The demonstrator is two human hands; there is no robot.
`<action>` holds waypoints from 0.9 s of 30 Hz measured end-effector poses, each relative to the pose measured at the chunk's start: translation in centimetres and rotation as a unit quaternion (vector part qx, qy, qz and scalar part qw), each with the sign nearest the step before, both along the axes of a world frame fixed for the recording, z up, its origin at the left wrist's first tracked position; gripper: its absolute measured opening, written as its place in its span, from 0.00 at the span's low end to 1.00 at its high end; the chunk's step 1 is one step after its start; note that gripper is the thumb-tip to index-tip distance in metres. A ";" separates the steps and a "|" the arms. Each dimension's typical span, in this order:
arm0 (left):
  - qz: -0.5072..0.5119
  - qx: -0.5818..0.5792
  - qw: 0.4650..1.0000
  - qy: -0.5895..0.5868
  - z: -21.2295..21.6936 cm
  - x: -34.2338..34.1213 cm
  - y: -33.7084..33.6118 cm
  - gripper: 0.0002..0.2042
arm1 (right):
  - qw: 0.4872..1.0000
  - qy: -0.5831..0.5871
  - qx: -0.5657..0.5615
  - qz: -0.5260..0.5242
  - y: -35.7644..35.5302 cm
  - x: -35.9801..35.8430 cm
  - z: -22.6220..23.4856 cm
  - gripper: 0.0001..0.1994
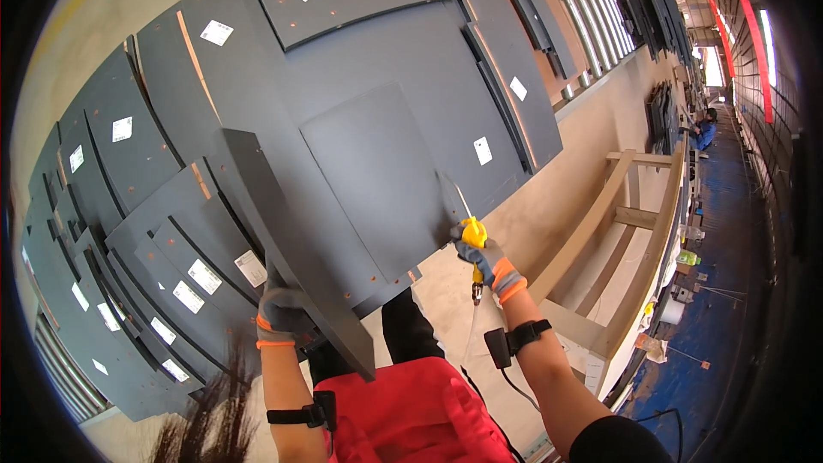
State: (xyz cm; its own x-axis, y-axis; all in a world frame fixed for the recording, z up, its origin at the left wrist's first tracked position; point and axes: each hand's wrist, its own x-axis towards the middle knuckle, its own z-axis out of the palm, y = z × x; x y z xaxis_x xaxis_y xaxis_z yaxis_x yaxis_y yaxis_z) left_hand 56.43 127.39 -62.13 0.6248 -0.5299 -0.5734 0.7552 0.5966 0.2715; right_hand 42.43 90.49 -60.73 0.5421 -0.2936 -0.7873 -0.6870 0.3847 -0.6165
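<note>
A long dark grey panel (287, 249) stands tilted on its edge, with my gloved left hand (285, 313) closed around its near side. Part of that hand's fingers is hidden behind the panel. In my gloved right hand (490, 266) is a yellow air blow gun (473, 231), gripped by the handle. Its thin metal nozzle points up and away, over a flat dark grey panel (373, 176) lying on the stack. A pale hose (471, 334) hangs from the gun's lower fitting.
Stacked dark panels (150, 141) with white labels spread to the left and ahead. Roller conveyors (596, 26) show at the far right and lower left. A wooden frame (591, 231) stands to my right. Further off is a person in blue (705, 131).
</note>
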 end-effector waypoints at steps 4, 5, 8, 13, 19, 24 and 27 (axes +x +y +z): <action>0.076 0.036 0.996 -0.032 -2.9 -1.0 -1.6 0.22 | 0.997 -0.052 -0.004 -0.061 -2.4 -0.3 -2.5 0.23; 0.047 0.107 0.993 -0.021 -3.4 -1.1 -2.2 0.19 | 0.998 -0.036 -0.004 -0.048 -3.4 -1.0 -3.5 0.22; -0.001 0.255 0.966 -0.033 -5.6 -1.4 -2.5 0.17 | 0.995 0.020 0.063 -0.072 -2.3 0.0 -3.2 0.17; 0.024 0.290 0.956 -0.024 -11.8 -3.5 -0.8 0.16 | 0.983 -0.098 0.147 -0.058 -3.9 -1.7 -6.1 0.19; 0.006 0.392 0.920 -0.015 -8.6 -2.0 -4.1 0.19 | 0.980 -0.129 0.138 -0.057 -3.2 -0.8 3.5 0.19; 0.039 0.292 0.955 0.033 0.8 -0.2 -10.3 0.19 | 0.945 -0.178 0.170 0.214 -0.8 -0.3 8.8 0.17; 0.050 0.284 0.957 0.027 -1.1 -1.6 -7.9 0.18 | 0.929 -0.052 0.170 0.325 3.2 3.2 10.9 0.17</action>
